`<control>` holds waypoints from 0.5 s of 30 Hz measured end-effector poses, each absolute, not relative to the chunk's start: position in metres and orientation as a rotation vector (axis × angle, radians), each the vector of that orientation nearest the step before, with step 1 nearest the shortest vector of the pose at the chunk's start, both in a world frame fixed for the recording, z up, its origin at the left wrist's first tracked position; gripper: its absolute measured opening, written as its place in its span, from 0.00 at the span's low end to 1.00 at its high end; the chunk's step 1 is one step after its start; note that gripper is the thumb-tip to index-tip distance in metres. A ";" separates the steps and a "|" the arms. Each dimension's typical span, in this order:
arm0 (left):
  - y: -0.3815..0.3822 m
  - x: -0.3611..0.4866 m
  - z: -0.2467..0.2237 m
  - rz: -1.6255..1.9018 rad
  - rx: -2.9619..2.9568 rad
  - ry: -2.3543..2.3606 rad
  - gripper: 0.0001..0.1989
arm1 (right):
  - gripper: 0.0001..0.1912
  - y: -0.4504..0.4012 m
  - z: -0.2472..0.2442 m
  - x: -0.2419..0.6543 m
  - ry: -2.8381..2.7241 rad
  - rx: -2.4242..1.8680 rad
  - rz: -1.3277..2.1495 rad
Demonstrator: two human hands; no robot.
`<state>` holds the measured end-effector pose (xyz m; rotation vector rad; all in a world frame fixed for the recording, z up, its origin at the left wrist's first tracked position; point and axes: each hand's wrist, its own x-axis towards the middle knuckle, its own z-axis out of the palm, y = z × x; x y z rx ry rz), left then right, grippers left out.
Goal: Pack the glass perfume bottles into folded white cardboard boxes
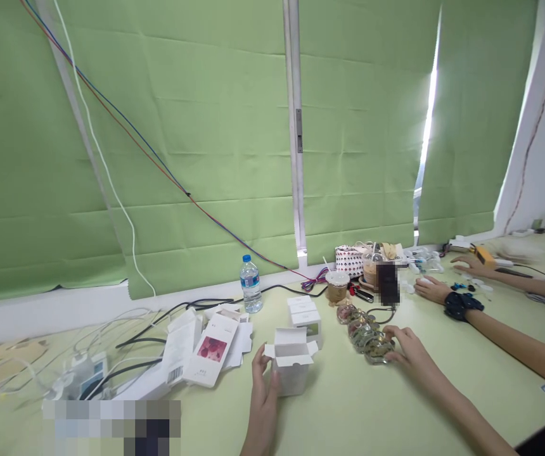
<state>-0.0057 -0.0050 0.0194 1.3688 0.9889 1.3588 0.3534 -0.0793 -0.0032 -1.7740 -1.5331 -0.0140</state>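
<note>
My left hand (263,400) grips the left side of a small white cardboard box (292,375), which stands upright with its top flaps spread. To the right, my right hand (412,353) curls its fingers and thumb around the nearest of several round, clear ornaments (365,339). These lie in a close row on the table and have greenish and pinkish contents; their exact kind is too small to tell. Closed white boxes (303,311) stand just behind the open one. Flattened white cartons (210,348), one with a pink flower picture, lie left of my left hand.
A water bottle (251,285) stands at the back, with a drink cup (338,288) farther right. Cables and a power strip (89,373) spread over the left side. At right, a co-worker's hands (431,290) rest among small parts. Green blinds (225,126) hang behind the table.
</note>
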 end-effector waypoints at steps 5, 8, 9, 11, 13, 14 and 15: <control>-0.008 -0.006 0.026 1.380 1.358 0.908 0.34 | 0.17 -0.088 -0.001 0.374 -1.568 -1.785 -0.002; -0.010 -0.005 0.029 1.380 1.351 0.900 0.35 | 0.20 -0.093 0.001 0.379 -1.575 -1.802 -0.029; -0.011 -0.005 0.030 1.375 1.349 0.907 0.36 | 0.20 -0.094 0.003 0.379 -1.585 -1.807 -0.053; -0.011 -0.004 0.030 1.379 1.343 0.935 0.36 | 0.21 -0.096 0.010 0.376 -1.591 -1.816 -0.142; -0.010 -0.005 0.029 1.420 1.350 0.952 0.37 | 0.18 -0.096 0.021 0.369 -1.599 -1.851 -0.275; -0.008 -0.005 0.029 1.448 1.363 0.952 0.38 | 0.17 -0.094 0.027 0.365 -1.612 -1.876 -0.337; -0.007 -0.006 0.028 1.478 1.380 0.947 0.38 | 0.16 -0.091 0.033 0.359 -1.635 -1.905 -0.387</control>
